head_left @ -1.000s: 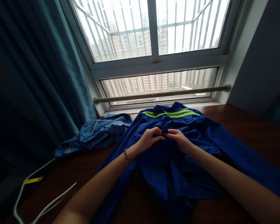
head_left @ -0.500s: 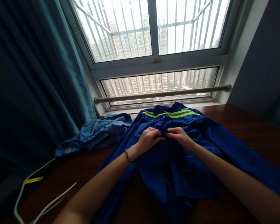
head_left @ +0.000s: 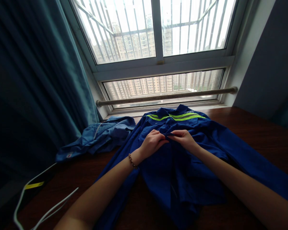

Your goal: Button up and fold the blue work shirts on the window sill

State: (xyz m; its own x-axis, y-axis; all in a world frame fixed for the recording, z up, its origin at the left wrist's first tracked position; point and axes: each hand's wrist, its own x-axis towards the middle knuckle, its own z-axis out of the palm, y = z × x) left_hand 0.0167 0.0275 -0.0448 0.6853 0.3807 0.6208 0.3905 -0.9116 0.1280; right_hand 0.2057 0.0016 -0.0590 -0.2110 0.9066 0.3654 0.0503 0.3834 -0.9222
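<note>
A dark blue work jacket [head_left: 156, 172] with yellow-green and grey reflective stripes across the chest lies spread out, its collar toward the window. My left hand [head_left: 153, 140] is closed on the jacket's front edge, fingers curled and thumb pointing right. Close beside it, my right hand [head_left: 183, 139] pinches the same front edge between thumb and fingers. The fingertips of both hands nearly meet below the chest stripes. Any button between them is too small and dark to make out. Below the hands the front panels hang apart.
A lighter blue garment [head_left: 105, 134] lies crumpled at the left, beside the blue curtain [head_left: 69, 80]. White cables [head_left: 55, 206], one with a yellow tag [head_left: 34, 185], lie at lower left. A rail [head_left: 168, 96] crosses the window behind the brown wooden surface [head_left: 244, 124].
My right hand's fingers have shifted slightly left, closer to the left hand. Both hands keep their hold on the jacket's front edge.
</note>
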